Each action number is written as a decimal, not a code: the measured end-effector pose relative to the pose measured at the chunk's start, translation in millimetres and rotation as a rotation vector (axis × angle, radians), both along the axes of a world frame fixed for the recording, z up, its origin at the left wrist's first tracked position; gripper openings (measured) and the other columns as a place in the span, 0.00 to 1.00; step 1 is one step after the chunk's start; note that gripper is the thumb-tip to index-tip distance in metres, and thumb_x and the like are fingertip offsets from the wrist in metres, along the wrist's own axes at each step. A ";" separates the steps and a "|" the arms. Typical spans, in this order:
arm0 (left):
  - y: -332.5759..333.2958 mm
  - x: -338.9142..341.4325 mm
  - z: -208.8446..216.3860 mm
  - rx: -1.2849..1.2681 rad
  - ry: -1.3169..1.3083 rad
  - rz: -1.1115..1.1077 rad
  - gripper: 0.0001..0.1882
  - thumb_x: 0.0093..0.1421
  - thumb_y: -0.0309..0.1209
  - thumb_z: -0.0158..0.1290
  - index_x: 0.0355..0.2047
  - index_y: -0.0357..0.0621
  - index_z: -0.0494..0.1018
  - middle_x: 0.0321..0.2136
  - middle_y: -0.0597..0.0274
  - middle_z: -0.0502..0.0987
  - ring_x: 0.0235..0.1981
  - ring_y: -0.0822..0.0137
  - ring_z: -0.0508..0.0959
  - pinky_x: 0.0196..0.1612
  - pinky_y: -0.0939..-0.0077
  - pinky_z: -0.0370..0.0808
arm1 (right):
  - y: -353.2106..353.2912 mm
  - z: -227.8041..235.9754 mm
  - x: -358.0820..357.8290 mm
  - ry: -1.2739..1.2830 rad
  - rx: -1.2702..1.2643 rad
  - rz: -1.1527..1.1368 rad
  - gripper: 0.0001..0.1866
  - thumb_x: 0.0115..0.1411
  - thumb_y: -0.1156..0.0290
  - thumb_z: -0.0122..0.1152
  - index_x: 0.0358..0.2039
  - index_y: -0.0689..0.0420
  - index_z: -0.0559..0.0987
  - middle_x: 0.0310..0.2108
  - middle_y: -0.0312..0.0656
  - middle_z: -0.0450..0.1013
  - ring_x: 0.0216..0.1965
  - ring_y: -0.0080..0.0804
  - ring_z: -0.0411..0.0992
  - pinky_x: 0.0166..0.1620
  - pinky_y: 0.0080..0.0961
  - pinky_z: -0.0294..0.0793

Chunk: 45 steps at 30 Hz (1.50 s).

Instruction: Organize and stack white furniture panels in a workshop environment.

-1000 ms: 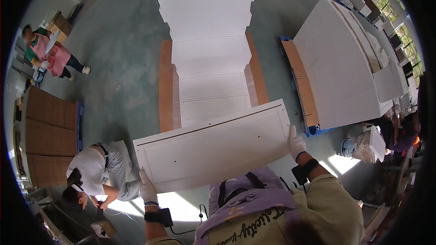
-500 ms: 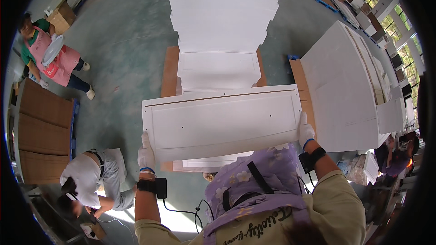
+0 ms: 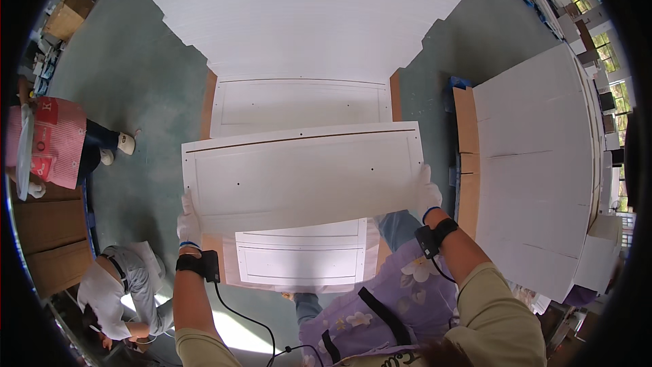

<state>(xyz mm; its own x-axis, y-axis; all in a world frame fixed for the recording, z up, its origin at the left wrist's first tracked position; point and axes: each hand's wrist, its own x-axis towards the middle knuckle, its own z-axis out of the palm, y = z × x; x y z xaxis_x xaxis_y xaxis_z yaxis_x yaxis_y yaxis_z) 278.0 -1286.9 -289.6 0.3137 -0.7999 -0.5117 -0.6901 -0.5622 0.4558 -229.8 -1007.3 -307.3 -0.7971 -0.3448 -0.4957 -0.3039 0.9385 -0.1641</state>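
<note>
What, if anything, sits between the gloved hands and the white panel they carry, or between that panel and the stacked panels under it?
Nothing visible. The left hand and right hand grip the white panel directly at its two ends. It is held over the stacked panels, with no object seen lying between them.

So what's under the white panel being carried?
Under the white panel, held by the left hand and right hand, a stack of similar white panels shows at both edges. Its middle is covered.
</note>
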 end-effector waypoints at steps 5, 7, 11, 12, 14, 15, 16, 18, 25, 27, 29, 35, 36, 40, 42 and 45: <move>-52.4 -35.6 -82.7 0.005 0.017 0.010 0.49 0.51 0.72 0.26 0.40 0.37 0.75 0.30 0.55 0.78 0.33 0.60 0.76 0.38 0.71 0.71 | -22.4 -86.7 -51.7 -0.111 0.071 -0.009 0.34 0.62 0.67 0.40 0.63 0.50 0.36 0.36 0.52 0.73 0.35 0.47 0.74 0.36 0.34 0.74; -61.6 -55.3 -105.7 0.001 0.071 0.015 0.48 0.52 0.71 0.27 0.41 0.37 0.74 0.31 0.56 0.78 0.33 0.62 0.76 0.38 0.72 0.71 | -27.0 -112.5 -69.7 -0.073 0.131 -0.041 0.35 0.62 0.68 0.41 0.63 0.51 0.36 0.36 0.52 0.73 0.35 0.46 0.74 0.37 0.33 0.74; -65.1 -70.5 -116.3 -0.009 0.163 0.085 0.45 0.53 0.69 0.30 0.41 0.37 0.74 0.31 0.59 0.78 0.33 0.64 0.76 0.38 0.76 0.71 | -65.2 -95.3 -44.8 0.024 0.338 0.157 0.37 0.61 0.67 0.45 0.63 0.53 0.35 0.37 0.51 0.73 0.37 0.42 0.74 0.37 0.30 0.74; -68.0 -68.7 -119.9 -0.028 0.186 0.101 0.44 0.54 0.68 0.30 0.41 0.37 0.74 0.31 0.60 0.78 0.33 0.64 0.76 0.38 0.77 0.71 | -73.7 -85.0 -41.8 0.020 0.342 0.168 0.37 0.61 0.67 0.45 0.63 0.53 0.35 0.37 0.51 0.73 0.37 0.42 0.74 0.37 0.30 0.74; -78.6 -72.2 -120.3 0.014 0.146 0.128 0.43 0.55 0.67 0.31 0.42 0.38 0.74 0.33 0.60 0.78 0.35 0.65 0.76 0.39 0.76 0.72 | -81.4 -75.3 -40.1 -0.013 0.265 0.148 0.40 0.60 0.65 0.48 0.63 0.53 0.34 0.38 0.51 0.73 0.36 0.41 0.75 0.36 0.29 0.74; -81.9 -71.2 -117.2 0.052 0.119 0.156 0.42 0.55 0.66 0.32 0.43 0.38 0.73 0.35 0.61 0.77 0.37 0.66 0.76 0.39 0.76 0.72 | -78.5 -78.3 -40.0 -0.033 0.262 0.154 0.40 0.60 0.65 0.48 0.63 0.53 0.34 0.38 0.51 0.73 0.36 0.41 0.75 0.36 0.29 0.74; -81.2 -72.5 -117.7 0.047 0.116 0.162 0.42 0.55 0.66 0.32 0.43 0.38 0.73 0.35 0.61 0.77 0.37 0.66 0.76 0.39 0.76 0.72 | -72.1 -76.5 -45.4 -0.016 0.258 0.201 0.41 0.57 0.56 0.50 0.62 0.51 0.38 0.37 0.51 0.73 0.37 0.42 0.75 0.36 0.31 0.75; -71.9 -71.3 -115.7 -0.047 0.574 0.476 0.39 0.56 0.64 0.37 0.47 0.39 0.69 0.39 0.62 0.75 0.40 0.65 0.75 0.40 0.75 0.73 | -73.7 -76.9 -43.6 -0.021 0.238 0.262 0.43 0.54 0.47 0.52 0.62 0.49 0.41 0.37 0.50 0.73 0.38 0.43 0.75 0.35 0.32 0.75; 17.1 -154.9 -108.7 -0.203 1.253 0.918 0.27 0.59 0.53 0.45 0.53 0.51 0.63 0.52 0.63 0.63 0.51 0.64 0.65 0.50 0.63 0.69 | -56.8 -106.5 -59.3 0.019 0.359 0.259 0.44 0.58 0.57 0.51 0.63 0.55 0.35 0.34 0.51 0.74 0.36 0.42 0.75 0.34 0.29 0.74; 30.5 -190.5 -109.9 -0.149 1.269 0.904 0.27 0.58 0.52 0.46 0.53 0.51 0.63 0.52 0.64 0.64 0.51 0.65 0.66 0.50 0.64 0.69 | -41.0 -120.3 -71.2 0.099 0.269 0.353 0.42 0.59 0.58 0.51 0.62 0.61 0.37 0.29 0.45 0.74 0.30 0.31 0.75 0.30 0.24 0.73; 39.4 -214.0 -112.5 -0.099 1.253 0.960 0.27 0.57 0.50 0.49 0.53 0.51 0.62 0.50 0.65 0.66 0.50 0.65 0.67 0.51 0.65 0.69 | -32.9 -134.5 -81.2 -0.040 0.157 0.188 0.41 0.60 0.56 0.49 0.63 0.59 0.38 0.32 0.46 0.74 0.33 0.35 0.75 0.32 0.26 0.73; 37.7 -211.5 -102.4 -0.119 1.218 0.942 0.26 0.57 0.47 0.51 0.52 0.51 0.63 0.48 0.65 0.68 0.50 0.66 0.67 0.49 0.68 0.71 | -51.0 -85.1 -33.3 -0.605 -0.624 -0.992 0.31 0.61 0.52 0.47 0.58 0.59 0.55 0.35 0.42 0.72 0.38 0.38 0.72 0.40 0.32 0.74; 38.8 -213.3 -104.7 -0.096 1.228 0.932 0.26 0.57 0.47 0.51 0.52 0.51 0.63 0.48 0.65 0.68 0.50 0.66 0.67 0.49 0.68 0.71 | -40.6 -87.0 -28.1 -0.794 -0.879 -1.172 0.29 0.61 0.52 0.47 0.55 0.59 0.60 0.38 0.42 0.70 0.41 0.38 0.71 0.43 0.34 0.73; 40.6 -213.2 -103.9 -0.150 1.199 0.879 0.25 0.57 0.45 0.51 0.53 0.50 0.62 0.49 0.65 0.67 0.50 0.66 0.67 0.51 0.68 0.69 | -40.3 -76.1 10.3 -0.943 -1.142 -1.342 0.27 0.60 0.51 0.49 0.52 0.59 0.62 0.44 0.44 0.65 0.47 0.38 0.66 0.48 0.37 0.71; 41.4 -222.1 -102.1 -0.153 1.220 0.846 0.25 0.58 0.44 0.51 0.53 0.50 0.62 0.49 0.64 0.67 0.50 0.64 0.67 0.52 0.67 0.68 | -41.0 -83.1 15.4 -1.112 -1.238 -1.284 0.28 0.58 0.53 0.53 0.51 0.61 0.62 0.49 0.46 0.60 0.52 0.37 0.61 0.51 0.37 0.69; 38.1 -213.3 -106.1 -0.181 1.221 0.793 0.25 0.58 0.43 0.51 0.52 0.48 0.63 0.49 0.63 0.68 0.50 0.63 0.68 0.52 0.65 0.68 | -37.3 -105.8 19.2 -1.134 -1.423 -1.224 0.26 0.59 0.58 0.54 0.51 0.60 0.62 0.49 0.46 0.61 0.52 0.38 0.61 0.52 0.39 0.68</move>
